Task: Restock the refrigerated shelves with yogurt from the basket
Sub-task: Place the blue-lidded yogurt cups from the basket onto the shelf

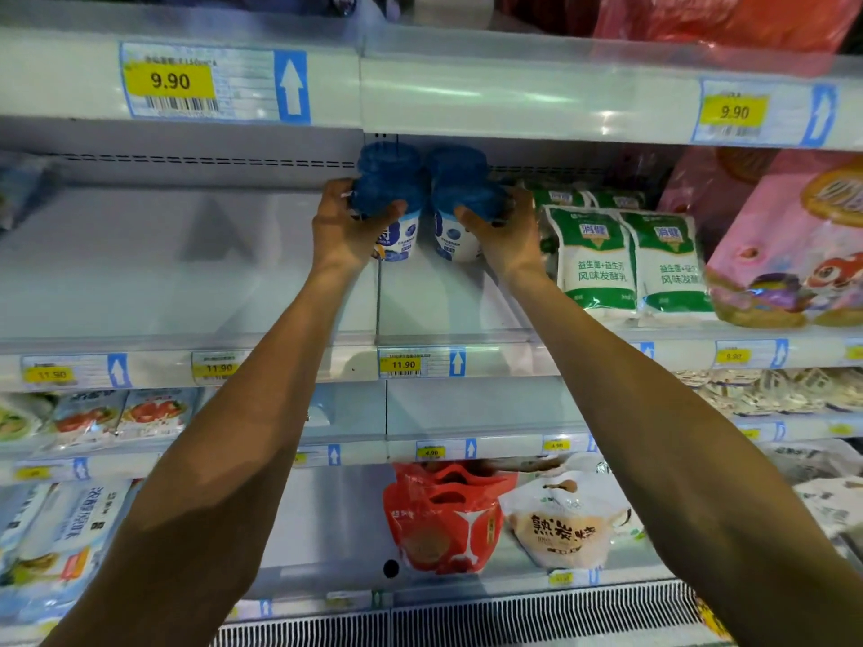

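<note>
Both my arms reach up into the second shelf [448, 315] of the refrigerated case. My left hand [343, 226] grips a white yogurt cup with a blue dome lid [394, 198]. My right hand [504, 233] grips a matching yogurt cup [460, 198] right beside it. The two cups stand upright at the back of the shelf, almost touching each other. Behind each one, another blue lid [387, 156] shows. The basket is not in view.
Green-and-white yogurt bags [597, 259] stand just right of my right hand, with pink packs [789, 240] beyond them. A clear divider [377, 296] runs down the shelf below the left cup. Lower shelves hold red pouches [443, 516] and other bags. Price rails front every shelf.
</note>
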